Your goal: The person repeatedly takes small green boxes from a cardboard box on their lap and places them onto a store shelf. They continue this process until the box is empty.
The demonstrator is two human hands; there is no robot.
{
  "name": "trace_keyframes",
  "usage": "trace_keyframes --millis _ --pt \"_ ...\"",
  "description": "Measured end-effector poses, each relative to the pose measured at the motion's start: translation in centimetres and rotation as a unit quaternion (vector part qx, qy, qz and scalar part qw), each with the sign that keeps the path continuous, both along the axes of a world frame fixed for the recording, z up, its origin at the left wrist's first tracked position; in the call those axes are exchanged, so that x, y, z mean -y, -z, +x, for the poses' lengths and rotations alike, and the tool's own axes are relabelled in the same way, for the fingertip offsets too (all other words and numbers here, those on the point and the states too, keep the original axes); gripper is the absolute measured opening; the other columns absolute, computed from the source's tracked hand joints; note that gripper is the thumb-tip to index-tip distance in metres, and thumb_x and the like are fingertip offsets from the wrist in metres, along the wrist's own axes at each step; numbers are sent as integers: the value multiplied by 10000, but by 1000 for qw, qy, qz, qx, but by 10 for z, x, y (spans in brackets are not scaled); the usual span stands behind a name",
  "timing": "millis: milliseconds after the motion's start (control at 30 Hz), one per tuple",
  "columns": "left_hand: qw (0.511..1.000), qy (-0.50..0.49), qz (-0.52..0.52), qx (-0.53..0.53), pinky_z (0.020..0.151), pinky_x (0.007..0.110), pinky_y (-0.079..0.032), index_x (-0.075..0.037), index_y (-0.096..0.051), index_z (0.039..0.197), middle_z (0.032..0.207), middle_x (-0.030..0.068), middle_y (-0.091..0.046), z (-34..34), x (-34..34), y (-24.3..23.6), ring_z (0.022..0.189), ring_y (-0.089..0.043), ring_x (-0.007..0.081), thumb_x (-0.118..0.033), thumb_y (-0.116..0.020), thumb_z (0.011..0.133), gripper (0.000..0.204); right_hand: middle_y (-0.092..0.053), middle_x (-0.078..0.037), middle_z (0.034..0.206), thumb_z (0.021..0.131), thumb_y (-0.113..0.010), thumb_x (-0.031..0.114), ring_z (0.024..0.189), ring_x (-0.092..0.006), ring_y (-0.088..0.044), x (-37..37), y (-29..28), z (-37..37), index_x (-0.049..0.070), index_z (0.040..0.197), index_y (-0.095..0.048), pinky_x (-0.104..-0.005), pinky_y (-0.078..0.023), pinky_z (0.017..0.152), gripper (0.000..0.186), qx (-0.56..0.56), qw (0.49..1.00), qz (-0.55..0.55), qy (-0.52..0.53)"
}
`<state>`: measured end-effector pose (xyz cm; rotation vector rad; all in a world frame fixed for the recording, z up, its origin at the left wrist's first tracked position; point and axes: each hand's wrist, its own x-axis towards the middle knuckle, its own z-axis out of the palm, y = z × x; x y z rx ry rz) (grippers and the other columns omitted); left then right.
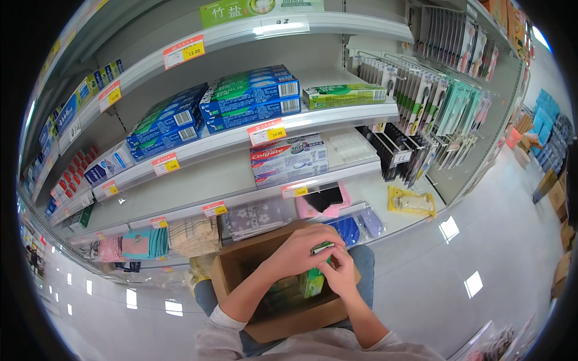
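A green toothpaste box (313,283) stands upright above the open cardboard carton (283,328) that rests on my lap. My left hand (301,248) is closed on the upper end of the toothpaste box, its fingers partly hiding it. From the right, my right hand (341,272) grips the same end, thumb and fingers near the top flap. Inside the carton, dim greenish packs show behind my left forearm; their details are too dark to make out.
Ahead, a shelf carries stacked blue-and-green toothpaste boxes (250,96) and a single green box (344,95). Red-and-white cartons (289,159) sit one level down. Toothbrushes (421,99) hang at the right. Folded towels (144,243) and a dark phone (325,197) lie on the lowest shelf.
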<state>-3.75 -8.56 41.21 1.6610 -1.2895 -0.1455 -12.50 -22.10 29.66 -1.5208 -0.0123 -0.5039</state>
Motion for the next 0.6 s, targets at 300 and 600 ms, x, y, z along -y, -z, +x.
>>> trace_keyframes --millis 300,600 --pt "949 -85 -220 207 928 420 -490 -4 -630 1124 1146 144 -637 4 55 -70 1066 -604 351 -31 -698 847 287 -635 -201 1129 748 -827 48 1014 -351 -628 37 -87 10 -35 1244 -577 -423 -500 873 562 126 917 -282 253" --pt "751 -409 -2 518 1092 525 -353 38 -545 1309 1290 218 -559 131 126 -127 1258 -505 381 -163 -678 820 545 -571 -189 1299 828 -714 -3 1222 -366 -545 149 -218 88 54 1387 -559 -409 -438 1020 583 289 790 -390 375"
